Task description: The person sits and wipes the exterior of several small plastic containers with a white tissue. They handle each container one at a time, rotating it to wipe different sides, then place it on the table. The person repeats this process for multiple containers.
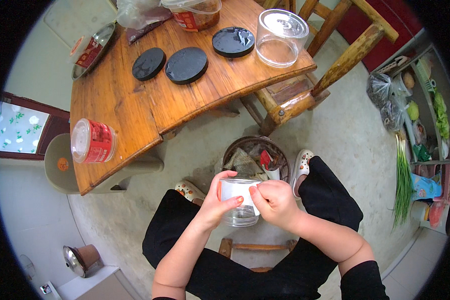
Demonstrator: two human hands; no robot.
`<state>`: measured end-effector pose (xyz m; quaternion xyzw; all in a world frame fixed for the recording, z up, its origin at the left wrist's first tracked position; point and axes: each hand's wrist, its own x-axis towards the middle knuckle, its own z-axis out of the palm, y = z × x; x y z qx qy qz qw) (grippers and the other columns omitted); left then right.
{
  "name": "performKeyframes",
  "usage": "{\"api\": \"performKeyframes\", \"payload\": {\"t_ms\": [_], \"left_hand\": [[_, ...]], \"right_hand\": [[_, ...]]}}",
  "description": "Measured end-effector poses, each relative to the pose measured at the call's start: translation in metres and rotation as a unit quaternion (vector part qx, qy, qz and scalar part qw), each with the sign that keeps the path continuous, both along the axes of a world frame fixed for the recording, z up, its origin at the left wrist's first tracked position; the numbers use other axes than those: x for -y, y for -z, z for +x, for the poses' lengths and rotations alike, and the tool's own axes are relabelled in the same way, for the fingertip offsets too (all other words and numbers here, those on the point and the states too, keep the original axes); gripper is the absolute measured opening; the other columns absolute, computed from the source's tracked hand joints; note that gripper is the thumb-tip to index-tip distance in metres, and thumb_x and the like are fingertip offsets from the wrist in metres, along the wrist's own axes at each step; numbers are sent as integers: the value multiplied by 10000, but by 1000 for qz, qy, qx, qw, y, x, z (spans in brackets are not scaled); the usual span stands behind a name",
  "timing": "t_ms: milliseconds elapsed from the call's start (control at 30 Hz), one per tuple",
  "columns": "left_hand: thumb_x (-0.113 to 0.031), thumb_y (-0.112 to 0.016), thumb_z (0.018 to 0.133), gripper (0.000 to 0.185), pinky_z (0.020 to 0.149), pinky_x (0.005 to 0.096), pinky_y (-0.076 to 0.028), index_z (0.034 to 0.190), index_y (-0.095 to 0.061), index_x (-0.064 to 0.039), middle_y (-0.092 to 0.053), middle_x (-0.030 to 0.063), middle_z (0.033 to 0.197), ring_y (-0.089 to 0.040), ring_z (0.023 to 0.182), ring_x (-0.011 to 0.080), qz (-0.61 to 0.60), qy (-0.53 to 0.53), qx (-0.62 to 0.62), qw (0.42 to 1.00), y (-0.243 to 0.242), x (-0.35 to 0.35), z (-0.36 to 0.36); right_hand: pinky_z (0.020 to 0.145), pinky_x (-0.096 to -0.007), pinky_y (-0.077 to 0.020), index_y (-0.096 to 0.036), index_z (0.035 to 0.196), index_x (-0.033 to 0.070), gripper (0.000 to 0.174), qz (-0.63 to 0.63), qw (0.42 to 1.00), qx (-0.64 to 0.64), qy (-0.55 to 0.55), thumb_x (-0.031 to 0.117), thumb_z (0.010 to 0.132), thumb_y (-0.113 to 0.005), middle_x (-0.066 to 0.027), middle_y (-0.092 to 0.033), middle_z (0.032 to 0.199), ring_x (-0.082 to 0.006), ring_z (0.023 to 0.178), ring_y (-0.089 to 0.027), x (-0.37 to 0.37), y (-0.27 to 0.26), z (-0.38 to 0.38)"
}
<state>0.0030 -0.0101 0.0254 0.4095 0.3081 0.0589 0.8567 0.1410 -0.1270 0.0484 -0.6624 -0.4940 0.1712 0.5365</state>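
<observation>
My left hand [214, 204] grips a clear plastic jar [240, 220] between thumb and fingers, low in front of my knees. Around part of its wall is a label whose white side [233, 190] faces me, with a strip of red showing at its left edge. My right hand [279, 202] is curled, pinching the label's right end between thumb and forefinger; that end stands off the jar. Just beyond the jar on the floor is a round waste bin [230, 147]. It holds a piece of netting [243, 161] and a red and white scrap [265, 159].
On the wooden table [131, 108] are several black lids [186, 65], a bare clear jar [277, 52], a red-labelled jar [97, 144] and a red-labelled tub [198, 17]. A wooden chair [292, 108] stands right of the table, a plastic stool [54, 165] left. Scallions [401, 187] lean by a shelf.
</observation>
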Motion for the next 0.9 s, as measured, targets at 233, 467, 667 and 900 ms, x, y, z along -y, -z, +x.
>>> {"api": "performKeyframes", "payload": {"t_ms": [233, 467, 667, 900], "left_hand": [[-342, -748, 703, 761, 939, 381, -468, 1325, -376, -110, -540, 122, 1189, -544, 1105, 236, -16, 5, -11, 1000, -1, 5, -1], [-390, -734, 702, 774, 943, 392, -470, 1324, -379, -98, -524, 130, 1211, -539, 1113, 246, -62, -6, 20, 998, -4, 9, 0], [-413, -732, 696, 787, 962, 399, -453, 1325, -381, -96, -516, 120, 1223, -525, 1128, 252, -101, -12, 41, 994, 0, 13, 0], [-403, -719, 723, 775, 994, 396, -417, 1339, -369, -88, -486, 119, 1256, -482, 1177, 244, -168, -10, 64, 984, 5, 18, -3]], "right_hand": [[432, -390, -330, -440, 561, 20, 347, 7, 997, -75, 22, 56, 859, -615, -129, -428, 507, -280, 430, -425, 0, -3, -1], [430, -369, -312, -427, 560, 17, 364, 12, 994, -105, 23, 56, 875, -606, -104, -409, 499, -240, 423, -407, -1, -11, 0], [439, -359, -312, -454, 574, 14, 345, 19, 991, -126, 38, 64, 879, -606, -100, -418, 504, -224, 436, -410, -2, -18, 0], [444, -351, -306, -461, 577, 2, 353, -4, 985, -167, 46, 91, 885, -608, -93, -416, 505, -206, 440, -408, 1, -23, 2]]}}
